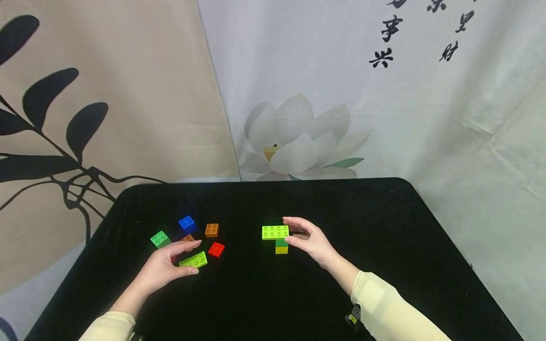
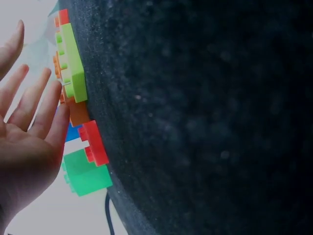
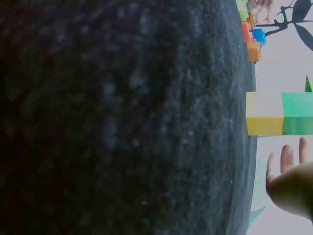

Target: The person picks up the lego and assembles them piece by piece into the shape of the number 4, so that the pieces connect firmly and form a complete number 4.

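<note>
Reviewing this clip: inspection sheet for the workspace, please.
Surface: black table.
Job's things: upper lime brick over green brick and yellow brick; loose lime brick, loose green brick, blue brick, two red bricks, two orange bricks.
Clutter: nothing seen.
Left hand: thumb and fingers either side of loose lime brick, contact unclear.
Right hand: beside the stack, contact unclear.
Cables: nothing seen for certain.
Surroundings: printed backdrop.

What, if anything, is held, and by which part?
The left hand holds nothing; whether the right hand pinches the stacked lime 2x4 brick by its right end cannot be told.
</note>
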`<state>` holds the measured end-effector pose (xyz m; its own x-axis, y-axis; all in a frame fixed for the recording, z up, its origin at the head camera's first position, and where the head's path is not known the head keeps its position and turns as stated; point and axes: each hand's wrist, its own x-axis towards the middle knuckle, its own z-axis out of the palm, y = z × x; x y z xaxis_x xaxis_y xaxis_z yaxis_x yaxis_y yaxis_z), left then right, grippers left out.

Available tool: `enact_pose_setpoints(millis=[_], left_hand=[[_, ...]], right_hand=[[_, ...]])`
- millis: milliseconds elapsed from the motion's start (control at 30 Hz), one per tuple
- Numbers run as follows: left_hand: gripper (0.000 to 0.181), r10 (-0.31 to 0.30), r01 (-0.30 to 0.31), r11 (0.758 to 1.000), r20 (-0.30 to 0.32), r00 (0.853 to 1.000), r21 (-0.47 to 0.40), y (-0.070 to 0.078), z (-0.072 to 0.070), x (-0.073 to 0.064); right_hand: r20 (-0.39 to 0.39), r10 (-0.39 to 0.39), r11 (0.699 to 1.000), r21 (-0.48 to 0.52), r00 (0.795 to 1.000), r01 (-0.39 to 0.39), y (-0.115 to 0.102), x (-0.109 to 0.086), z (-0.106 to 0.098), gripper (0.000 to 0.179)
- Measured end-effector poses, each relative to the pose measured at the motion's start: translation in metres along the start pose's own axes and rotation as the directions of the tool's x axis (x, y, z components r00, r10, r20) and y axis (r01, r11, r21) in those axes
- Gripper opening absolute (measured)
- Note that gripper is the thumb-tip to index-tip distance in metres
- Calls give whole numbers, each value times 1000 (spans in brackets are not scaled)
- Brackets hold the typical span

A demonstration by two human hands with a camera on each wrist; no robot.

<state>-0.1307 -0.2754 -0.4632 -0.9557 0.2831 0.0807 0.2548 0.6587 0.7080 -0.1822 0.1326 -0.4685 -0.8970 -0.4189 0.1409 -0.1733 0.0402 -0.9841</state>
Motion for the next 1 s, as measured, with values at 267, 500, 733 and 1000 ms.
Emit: enact_pose_setpoints(millis=[267,500,733,1000], left_hand=[[61,19,-19,1000,33,999,20,-3,0,2],[59,18,-19,999,34,999,39,-5,1,3],[56,-6,4,999,51,999,41,-10,1,2],[54,2,-6,999,65,998,52,-14,1,4]], right_hand=[[-15,24,1000,-3,1000,-24,-1,1,2,47],[-30,43,999,3,999,-43,-2,1,3,44],[-37,54,998,14,998,-54,1,1,4,39],[-25,39,999,11,999,-39,3,1,4,38]])
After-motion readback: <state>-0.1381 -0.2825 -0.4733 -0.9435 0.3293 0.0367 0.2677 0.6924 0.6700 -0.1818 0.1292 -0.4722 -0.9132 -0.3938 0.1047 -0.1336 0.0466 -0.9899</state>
